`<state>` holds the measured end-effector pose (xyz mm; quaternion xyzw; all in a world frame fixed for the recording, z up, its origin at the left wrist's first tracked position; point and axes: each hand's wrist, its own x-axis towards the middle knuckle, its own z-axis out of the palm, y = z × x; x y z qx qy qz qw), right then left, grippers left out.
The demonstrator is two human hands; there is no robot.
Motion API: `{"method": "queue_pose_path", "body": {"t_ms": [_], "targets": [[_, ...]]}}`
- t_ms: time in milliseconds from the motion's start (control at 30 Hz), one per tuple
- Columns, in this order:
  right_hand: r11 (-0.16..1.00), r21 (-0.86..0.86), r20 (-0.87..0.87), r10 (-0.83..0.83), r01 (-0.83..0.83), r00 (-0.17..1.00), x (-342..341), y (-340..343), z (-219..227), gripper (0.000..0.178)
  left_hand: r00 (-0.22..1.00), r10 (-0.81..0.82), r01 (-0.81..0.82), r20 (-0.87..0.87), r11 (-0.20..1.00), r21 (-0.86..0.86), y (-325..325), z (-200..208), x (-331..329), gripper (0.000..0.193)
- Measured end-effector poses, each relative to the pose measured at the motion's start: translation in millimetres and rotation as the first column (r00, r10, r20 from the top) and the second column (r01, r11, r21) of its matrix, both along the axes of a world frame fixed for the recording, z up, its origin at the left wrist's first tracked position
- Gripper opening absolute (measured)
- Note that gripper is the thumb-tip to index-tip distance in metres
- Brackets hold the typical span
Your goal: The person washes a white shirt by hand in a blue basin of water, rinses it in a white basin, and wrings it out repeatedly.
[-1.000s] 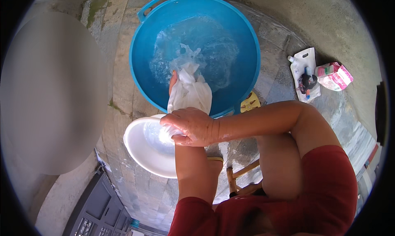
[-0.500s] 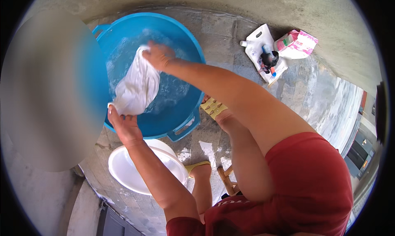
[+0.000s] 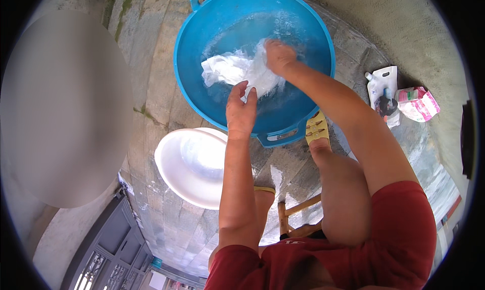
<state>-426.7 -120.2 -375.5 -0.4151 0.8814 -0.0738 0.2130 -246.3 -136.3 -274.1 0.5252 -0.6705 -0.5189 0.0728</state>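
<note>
The cloth [image 3: 237, 70], lifted half a second ago, is now spread in the tub [image 3: 202, 32] at upper centre, pressed under the curled right hand [image 3: 279, 56]; left hand [image 3: 240, 108] fingers are pinched on its edge.

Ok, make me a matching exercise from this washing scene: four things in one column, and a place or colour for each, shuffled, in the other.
Things:
1. cloth
2. white basin
3. pouch
4. sandal

Places or colours:
A. yellow, on the foot beside the blue tub
B. wet and white, in the tub's water, under both hands
C. on the ground to the person's right, next to a pink packet
D. on the pavement below the tub, under the left forearm

Pairs: 1-B, 2-D, 3-C, 4-A
</note>
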Motion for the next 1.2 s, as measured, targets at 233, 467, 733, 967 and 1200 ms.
{"method": "queue_pose_path", "body": {"t_ms": [233,467,733,967,1200], "targets": [[0.995,-0.049,0.02,0.088,-0.087,0.996,-14,35,19,0.032,0.992,0.009,0.005,-0.123,0.994,0.112,13,22,13,0.032],[0.953,-0.302,0.138,0.08,-0.034,0.987,-97,198,168,0.017,0.993,0.073,-0.055,-0.091,0.98,0.191,46,86,33,0.033],[0.852,0.441,-0.178,-0.225,0.282,0.958,-147,416,90,0.065,0.988,0.147,-0.154,0.053,0.975,0.163,82,126,97,0.024],[0.887,0.413,-0.226,-0.12,0.207,0.967,-134,404,58,0.074,0.979,0.178,-0.189,0.104,0.976,0.106,90,156,134,0.031],[0.803,0.571,-0.128,-0.118,0.17,0.985,-148,400,52,0.067,0.894,0.444,-0.444,0.06,0.896,-0.012,85,173,167,0.029]]}}
